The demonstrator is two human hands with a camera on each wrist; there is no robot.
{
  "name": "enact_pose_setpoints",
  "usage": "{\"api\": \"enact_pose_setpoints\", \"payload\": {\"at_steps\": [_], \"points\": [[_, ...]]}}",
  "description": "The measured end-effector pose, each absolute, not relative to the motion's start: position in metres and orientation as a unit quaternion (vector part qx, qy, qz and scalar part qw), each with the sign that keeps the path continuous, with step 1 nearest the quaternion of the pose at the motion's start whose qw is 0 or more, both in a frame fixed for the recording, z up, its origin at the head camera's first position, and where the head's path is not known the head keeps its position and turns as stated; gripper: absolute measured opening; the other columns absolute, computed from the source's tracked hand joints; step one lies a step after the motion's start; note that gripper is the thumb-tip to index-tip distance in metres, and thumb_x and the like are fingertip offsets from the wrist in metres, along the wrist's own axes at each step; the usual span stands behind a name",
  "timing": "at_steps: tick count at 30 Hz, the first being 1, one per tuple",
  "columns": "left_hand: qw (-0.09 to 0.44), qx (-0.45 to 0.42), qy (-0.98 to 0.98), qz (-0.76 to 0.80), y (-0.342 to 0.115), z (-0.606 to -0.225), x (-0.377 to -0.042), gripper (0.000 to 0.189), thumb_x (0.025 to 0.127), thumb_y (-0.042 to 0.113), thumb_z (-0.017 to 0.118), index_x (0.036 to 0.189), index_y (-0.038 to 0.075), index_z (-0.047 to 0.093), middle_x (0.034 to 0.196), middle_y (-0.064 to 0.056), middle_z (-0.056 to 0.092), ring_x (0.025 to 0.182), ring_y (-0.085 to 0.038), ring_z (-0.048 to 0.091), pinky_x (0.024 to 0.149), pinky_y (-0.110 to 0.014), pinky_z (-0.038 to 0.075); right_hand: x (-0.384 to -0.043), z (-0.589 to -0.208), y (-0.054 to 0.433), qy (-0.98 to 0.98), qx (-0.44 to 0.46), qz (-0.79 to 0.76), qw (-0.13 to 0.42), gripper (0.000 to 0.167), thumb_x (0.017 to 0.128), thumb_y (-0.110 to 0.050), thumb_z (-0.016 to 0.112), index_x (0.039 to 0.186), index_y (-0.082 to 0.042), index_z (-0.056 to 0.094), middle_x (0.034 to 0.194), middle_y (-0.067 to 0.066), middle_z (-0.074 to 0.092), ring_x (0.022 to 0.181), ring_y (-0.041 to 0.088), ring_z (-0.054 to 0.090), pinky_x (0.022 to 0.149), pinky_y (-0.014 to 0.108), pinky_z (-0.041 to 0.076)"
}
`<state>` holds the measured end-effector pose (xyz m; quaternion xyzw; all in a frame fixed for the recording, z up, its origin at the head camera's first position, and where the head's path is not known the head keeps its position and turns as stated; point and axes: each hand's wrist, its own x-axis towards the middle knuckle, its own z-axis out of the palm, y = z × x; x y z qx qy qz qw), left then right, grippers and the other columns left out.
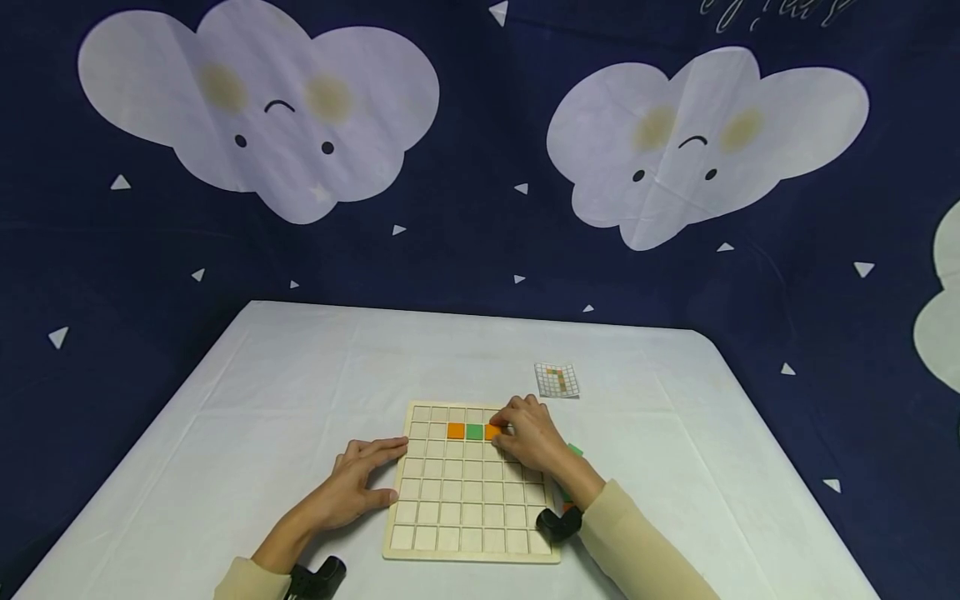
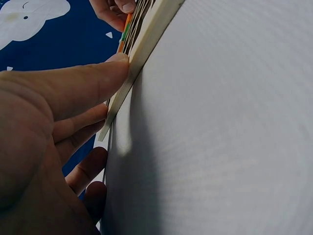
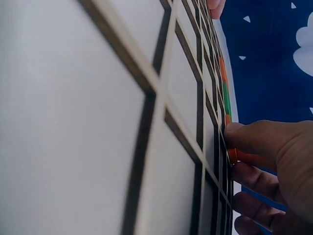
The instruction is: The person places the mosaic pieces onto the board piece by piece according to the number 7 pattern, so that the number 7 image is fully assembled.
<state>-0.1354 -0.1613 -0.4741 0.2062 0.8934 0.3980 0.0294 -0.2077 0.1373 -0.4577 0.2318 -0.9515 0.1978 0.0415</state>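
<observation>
A wooden grid board (image 1: 450, 512) lies on the white table. In its second row from the far side sit an orange tile (image 1: 456, 431) and a green tile (image 1: 475, 432). Beside the green one, my right hand (image 1: 534, 437) pinches another orange tile (image 1: 492, 432) between thumb and forefinger, close over the grid; the fingers partly cover it. The right wrist view shows orange (image 3: 232, 155) below the right thumb (image 3: 244, 134). My left hand (image 1: 352, 483) rests at the board's left edge, fingers extended, and its thumb (image 2: 110, 78) touches the rim.
A small card (image 1: 557, 381) printed with a coloured grid pattern lies beyond the board's far right corner. Right of the board, partly under my right forearm, are a green piece (image 1: 575, 449) and an orange piece (image 1: 568, 506). A dark blue cloud-patterned cloth (image 1: 480, 250) hangs behind the table.
</observation>
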Motion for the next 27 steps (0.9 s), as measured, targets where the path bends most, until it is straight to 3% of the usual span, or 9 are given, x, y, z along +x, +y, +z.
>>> {"api": "enact_pose_setpoints", "payload": {"at_steps": [18, 27], "points": [[0.053, 0.198, 0.894, 0.398, -0.162, -0.473, -0.137, 0.063, 0.077, 0.020, 0.075, 0.135, 0.011, 0.052, 0.147, 0.000, 0.043, 0.112, -0.013, 0.033, 0.087, -0.036, 0.022, -0.203, -0.453, 0.141, -0.949, 0.221, 0.219, 0.051, 0.024, 0.079, -0.025, 0.074, 0.100, -0.014, 0.073, 0.090, -0.001, 0.060, 0.080, 0.012, 0.041, 0.074, 0.031, 0.031], [0.046, 0.213, 0.892, 0.397, -0.163, -0.472, -0.136, 0.062, 0.079, 0.027, 0.073, 0.135, 0.011, 0.052, 0.146, -0.003, 0.044, 0.111, -0.016, 0.035, 0.085, -0.036, 0.022, -0.196, -0.445, 0.151, -0.945, 0.216, 0.240, 0.061, 0.024, 0.080, -0.023, 0.072, 0.102, -0.013, 0.073, 0.092, -0.002, 0.062, 0.081, 0.011, 0.042, 0.074, 0.030, 0.030]]}}
